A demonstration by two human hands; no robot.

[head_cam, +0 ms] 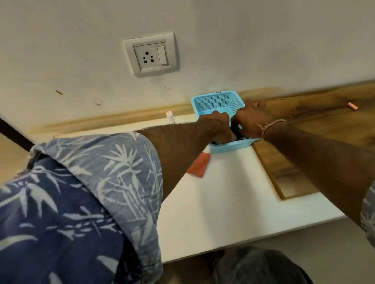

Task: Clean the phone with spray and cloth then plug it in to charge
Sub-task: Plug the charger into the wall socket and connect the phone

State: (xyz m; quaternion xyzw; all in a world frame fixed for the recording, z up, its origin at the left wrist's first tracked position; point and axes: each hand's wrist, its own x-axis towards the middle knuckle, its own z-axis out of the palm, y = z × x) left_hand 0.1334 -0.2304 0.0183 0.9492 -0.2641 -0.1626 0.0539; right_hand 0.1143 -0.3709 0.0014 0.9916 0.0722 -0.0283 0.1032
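Note:
Both of my hands reach into a light blue plastic basket [218, 101] that stands against the wall on the white table [228, 194]. My left hand [216, 124] curls its fingers down onto a dark flat object, apparently the phone [236, 131], low in the basket. My right hand [251, 118] lies over the basket's right rim with its fingers stretched toward the wall. An orange-red cloth [197, 166] lies on the table just in front of the basket, partly under my left forearm. The white top of a spray bottle [170, 116] shows behind my left arm. Most of the phone is hidden.
A wall socket with a switch [151, 54] is mounted above and left of the basket. A wooden board [311, 118] covers the table's right side, with a small orange item [352, 106] on it. My knees show below the table's front edge.

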